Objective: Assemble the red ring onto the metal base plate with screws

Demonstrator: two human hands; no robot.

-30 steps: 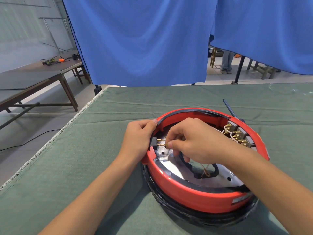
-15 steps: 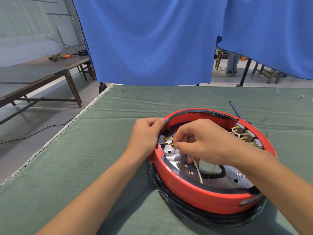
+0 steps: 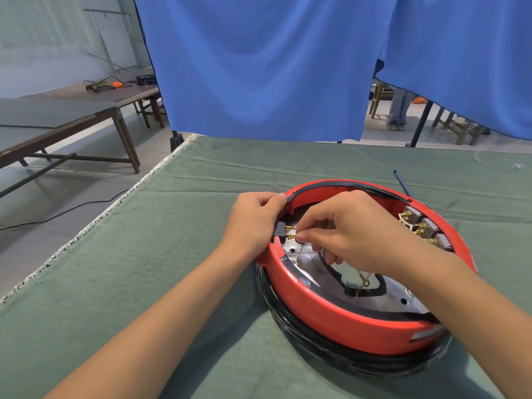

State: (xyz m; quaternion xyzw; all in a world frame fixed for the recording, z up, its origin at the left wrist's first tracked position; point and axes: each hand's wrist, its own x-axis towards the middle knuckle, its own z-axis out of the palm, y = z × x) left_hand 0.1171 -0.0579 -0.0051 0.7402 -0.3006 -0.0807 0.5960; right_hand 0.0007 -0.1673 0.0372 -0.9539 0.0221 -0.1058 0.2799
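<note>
The right hand (image 3: 351, 228) pinches a brass terminal (image 3: 291, 236) on a black block (image 3: 279, 229), while the left hand (image 3: 253, 223) grips the red ring (image 3: 331, 315) at its left rim. The ring lies flat over the metal base plate (image 3: 305, 259) on the green tabletop (image 3: 172, 226). A black rod (image 3: 403, 187) lies behind it.

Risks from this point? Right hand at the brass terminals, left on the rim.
1. The right hand pinches at the brass terminals on the small black block; a side pull could bend them.
2. A loose white wire with a ring lug hangs over the metal base plate's opening; it could get trapped or snag.
3. The left hand alone steadies the red ring; if its grip slips, the ring may shift.
</note>
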